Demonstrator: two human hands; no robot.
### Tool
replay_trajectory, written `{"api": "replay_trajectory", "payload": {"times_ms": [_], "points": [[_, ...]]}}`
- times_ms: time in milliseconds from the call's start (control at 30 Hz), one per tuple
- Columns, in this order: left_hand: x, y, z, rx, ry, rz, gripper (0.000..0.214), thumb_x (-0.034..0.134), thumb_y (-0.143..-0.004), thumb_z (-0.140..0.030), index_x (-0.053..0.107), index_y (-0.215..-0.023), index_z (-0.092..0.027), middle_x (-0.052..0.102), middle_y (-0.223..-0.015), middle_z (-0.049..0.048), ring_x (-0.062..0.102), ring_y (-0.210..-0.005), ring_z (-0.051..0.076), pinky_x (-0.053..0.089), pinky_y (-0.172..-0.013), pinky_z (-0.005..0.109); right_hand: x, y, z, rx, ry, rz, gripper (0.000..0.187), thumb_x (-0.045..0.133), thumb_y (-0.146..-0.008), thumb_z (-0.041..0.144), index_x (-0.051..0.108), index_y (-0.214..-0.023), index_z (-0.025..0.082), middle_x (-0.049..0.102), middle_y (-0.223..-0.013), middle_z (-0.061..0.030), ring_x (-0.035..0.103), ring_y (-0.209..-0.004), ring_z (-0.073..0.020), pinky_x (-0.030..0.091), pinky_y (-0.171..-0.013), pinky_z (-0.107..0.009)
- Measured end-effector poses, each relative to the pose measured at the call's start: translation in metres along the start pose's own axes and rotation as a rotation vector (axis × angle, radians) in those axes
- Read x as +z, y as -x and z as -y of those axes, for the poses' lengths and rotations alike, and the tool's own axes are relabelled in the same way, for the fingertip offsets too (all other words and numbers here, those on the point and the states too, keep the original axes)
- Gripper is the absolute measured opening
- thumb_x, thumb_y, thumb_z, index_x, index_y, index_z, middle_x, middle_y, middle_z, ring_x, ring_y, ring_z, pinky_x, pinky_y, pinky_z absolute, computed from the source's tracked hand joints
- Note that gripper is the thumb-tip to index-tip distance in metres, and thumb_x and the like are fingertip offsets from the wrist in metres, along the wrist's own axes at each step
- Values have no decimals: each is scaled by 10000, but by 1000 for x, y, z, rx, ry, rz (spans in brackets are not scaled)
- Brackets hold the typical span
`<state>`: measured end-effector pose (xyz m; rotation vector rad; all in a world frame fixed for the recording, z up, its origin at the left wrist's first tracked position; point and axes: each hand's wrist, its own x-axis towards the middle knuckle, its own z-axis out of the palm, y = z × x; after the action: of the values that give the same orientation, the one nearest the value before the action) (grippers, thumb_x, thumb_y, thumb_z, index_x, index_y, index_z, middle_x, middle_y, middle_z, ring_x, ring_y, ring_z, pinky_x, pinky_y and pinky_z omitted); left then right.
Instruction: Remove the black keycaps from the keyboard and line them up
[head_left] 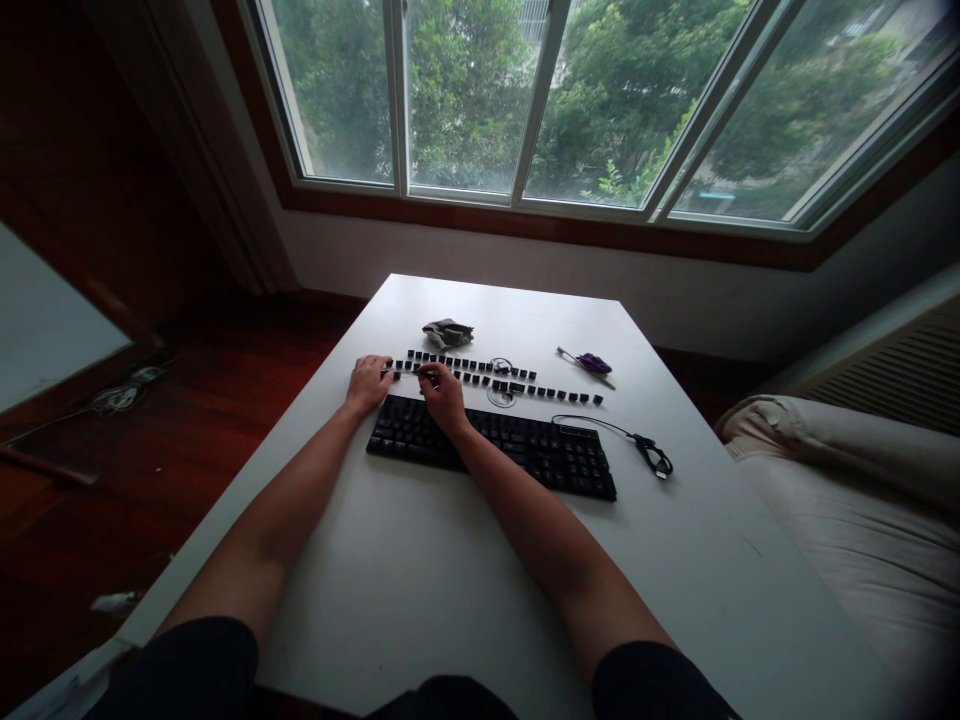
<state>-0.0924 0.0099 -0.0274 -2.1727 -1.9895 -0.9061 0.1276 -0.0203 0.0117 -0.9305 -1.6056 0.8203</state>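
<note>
My left hand (367, 384) rests on the table at the left end of the rows of black keycaps (480, 379). Its fingers are curled together at an end keycap, whose outline is partly hidden. In a pinch, my right hand (445, 396) holds a thin pen-like tool (411, 373) that points left toward my left fingertips; its exact kind is too small to make out. Below both hands lies a black keyboard (540, 448), with my right wrist and forearm crossing over it.
A crumpled grey cloth (448, 333) lies behind the keycaps. Two thin wire loops (501, 398) are among and before the rows. To the right are a brush with a purple part (594, 363) and the coiled USB cable (652, 455). The white table (420, 590) faces a window.
</note>
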Motion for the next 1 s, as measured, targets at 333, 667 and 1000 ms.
{"api": "replay_trajectory", "payload": {"times_ms": [333, 667, 1000], "points": [[-3, 1, -3, -4, 7, 4, 394, 539, -931, -302, 666, -1288, -195, 654, -1263, 128, 520, -1225, 324, 406, -1116, 475, 0, 0, 1, 11, 2, 8, 183, 585, -899, 314, 686, -1021, 222, 708, -924, -45, 653, -734, -172, 564, -665, -287], [-6, 1, -7, -29, 32, 26, 397, 547, -919, -294, 662, -1285, -192, 653, -1277, 131, 517, -1229, 322, 403, -1119, 488, 0, 1, 3, 30, 12, 17, 186, 581, -902, 322, 681, -1018, 216, 710, -916, -43, 651, -722, -169, 547, -654, -275], [-16, 5, -13, -7, 25, -17, 402, 530, -925, -261, 654, -1298, -178, 646, -1298, 121, 522, -1247, 311, 389, -1141, 461, -3, -1, 3, -7, 23, -32, 189, 582, -920, 359, 675, -984, 208, 710, -953, -54, 671, -778, -177, 541, -719, -295]]}}
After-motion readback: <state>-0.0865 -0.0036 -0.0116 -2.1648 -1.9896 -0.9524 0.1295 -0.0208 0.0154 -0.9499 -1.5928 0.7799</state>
